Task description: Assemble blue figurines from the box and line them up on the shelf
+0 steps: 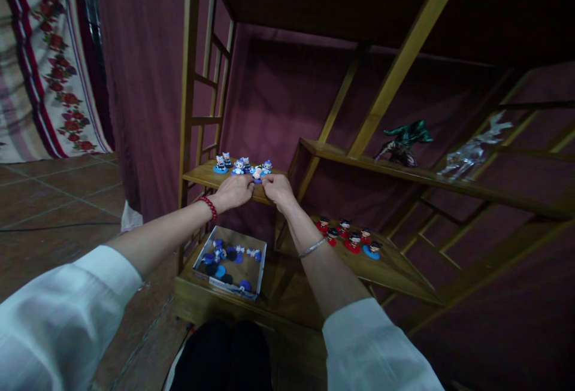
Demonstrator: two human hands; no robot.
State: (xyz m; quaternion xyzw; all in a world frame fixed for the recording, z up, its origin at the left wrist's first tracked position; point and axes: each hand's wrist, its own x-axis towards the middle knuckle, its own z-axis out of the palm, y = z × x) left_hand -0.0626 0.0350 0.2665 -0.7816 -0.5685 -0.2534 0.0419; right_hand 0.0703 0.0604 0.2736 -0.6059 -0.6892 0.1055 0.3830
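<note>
On the small upper-left shelf (204, 175), both my hands meet at a small figurine (257, 173) with a blue-purple base. My left hand (236, 191) pinches it from the left, fingers closed. From the right, my right hand (277, 191) closes its fingertips at the figurine's base. Just behind it stand several similar blue-and-white figurines (239, 166), upright on round bases. Farther left on that shelf is a pair of figurines (220, 163), one on a light-blue base. My fingers partly hide the held figurine's lower edge.
Below my left arm, an open cardboard box (263, 268) holds several blue figurines and round bases. Figurines with red bases (353, 242) stand on a lower right shelf. A green statuette (406, 142) and a clear statuette (476, 151) occupy the higher shelf (341, 154). Wooden posts frame the unit.
</note>
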